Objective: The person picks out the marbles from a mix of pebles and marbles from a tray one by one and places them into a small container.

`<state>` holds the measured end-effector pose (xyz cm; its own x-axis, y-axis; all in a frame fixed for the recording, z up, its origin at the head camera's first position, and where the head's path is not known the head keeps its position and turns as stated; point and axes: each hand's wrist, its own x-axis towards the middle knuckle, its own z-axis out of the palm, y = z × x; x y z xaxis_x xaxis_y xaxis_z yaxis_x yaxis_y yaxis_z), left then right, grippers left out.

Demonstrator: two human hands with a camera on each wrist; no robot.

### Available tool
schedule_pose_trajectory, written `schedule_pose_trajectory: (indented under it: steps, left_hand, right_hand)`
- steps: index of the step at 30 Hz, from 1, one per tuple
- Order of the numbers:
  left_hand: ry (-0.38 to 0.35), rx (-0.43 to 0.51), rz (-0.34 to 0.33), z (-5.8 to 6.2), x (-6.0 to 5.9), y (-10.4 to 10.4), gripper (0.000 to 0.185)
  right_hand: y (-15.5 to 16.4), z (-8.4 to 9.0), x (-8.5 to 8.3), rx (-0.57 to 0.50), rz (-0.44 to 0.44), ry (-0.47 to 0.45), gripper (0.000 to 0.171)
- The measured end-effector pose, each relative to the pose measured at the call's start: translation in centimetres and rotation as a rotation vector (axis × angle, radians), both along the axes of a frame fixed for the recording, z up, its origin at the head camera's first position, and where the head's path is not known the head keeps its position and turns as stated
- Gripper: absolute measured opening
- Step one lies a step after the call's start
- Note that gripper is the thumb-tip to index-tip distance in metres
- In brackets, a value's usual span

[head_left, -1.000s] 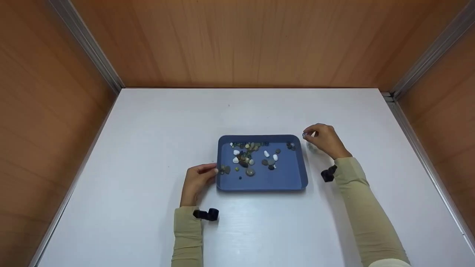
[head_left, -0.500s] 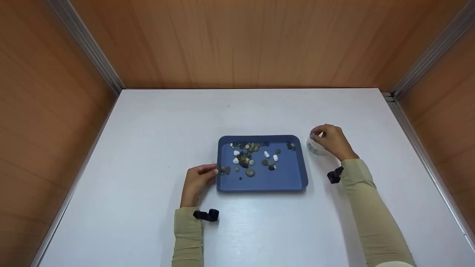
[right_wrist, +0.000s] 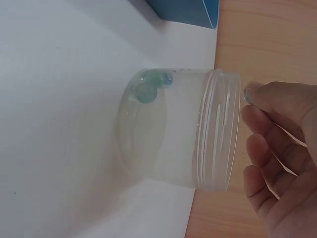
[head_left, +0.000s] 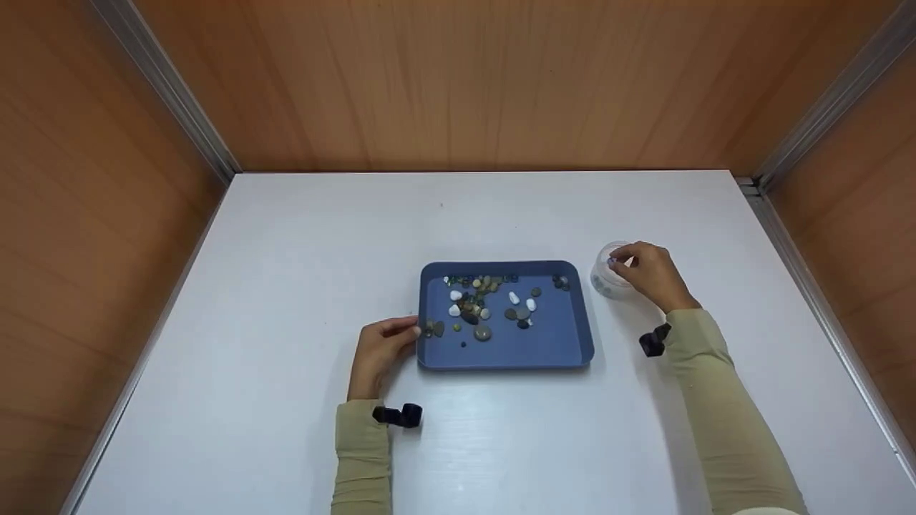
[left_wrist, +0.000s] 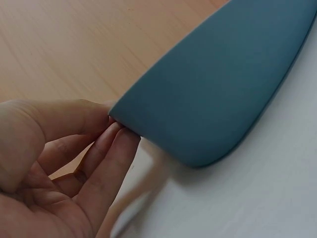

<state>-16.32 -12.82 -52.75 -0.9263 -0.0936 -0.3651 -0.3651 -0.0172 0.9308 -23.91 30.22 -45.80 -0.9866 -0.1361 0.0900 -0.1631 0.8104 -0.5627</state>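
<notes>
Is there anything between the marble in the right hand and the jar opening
Nothing visible. The right hand pinches the marble just above the jar's open, lidless mouth; only a few marbles sit at the bottom.

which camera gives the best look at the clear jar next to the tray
The right wrist view: the jar fills the frame, showing its threaded rim and a few glass beads at the bottom. The head view shows the jar small, partly behind the right hand. The left wrist view misses it.
</notes>
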Motion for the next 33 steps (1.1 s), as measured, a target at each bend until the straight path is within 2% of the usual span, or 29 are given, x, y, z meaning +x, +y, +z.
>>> schedule_pose_trajectory:
  steps: [17, 33]
  left_hand:
    - [-0.016, -0.038, 0.000, 0.1, 0.1, -0.1, 0.026]
    - [-0.011, -0.016, -0.008, 0.2, 0.0, 0.0, 0.026]
  right_hand:
    - [1.1, -0.5, 0.4, -0.003, -0.021, 0.045, 0.022]
    - [1.3, -0.3, 0.5, 0.001, -0.024, -0.019, 0.023]
